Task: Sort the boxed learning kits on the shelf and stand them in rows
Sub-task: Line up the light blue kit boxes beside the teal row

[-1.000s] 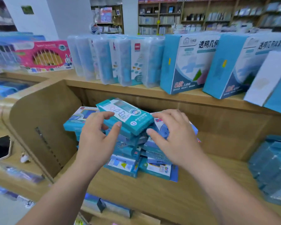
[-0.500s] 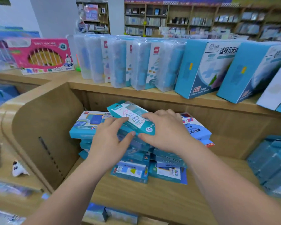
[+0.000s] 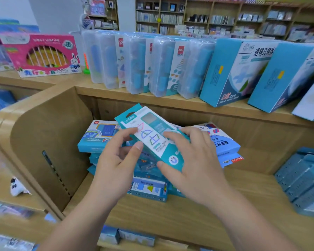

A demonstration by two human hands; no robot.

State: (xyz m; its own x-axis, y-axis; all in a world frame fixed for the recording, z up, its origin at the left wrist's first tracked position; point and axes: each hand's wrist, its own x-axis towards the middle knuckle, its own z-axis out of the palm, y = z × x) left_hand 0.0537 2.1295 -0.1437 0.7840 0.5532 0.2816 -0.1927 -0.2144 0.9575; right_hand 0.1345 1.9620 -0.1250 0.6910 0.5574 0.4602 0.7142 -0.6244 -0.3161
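Hands (image 3: pixel 116 161) (image 3: pixel 196 160) around flat teal box (image 3: pixel 150 138)

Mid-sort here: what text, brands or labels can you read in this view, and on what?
"deli": red tag on the clear plastic case
"透明几何体": front of the large blue cardboard box
Too blurred to read: print on the slim teal box, the pink windowed box and the stacked blue kits.
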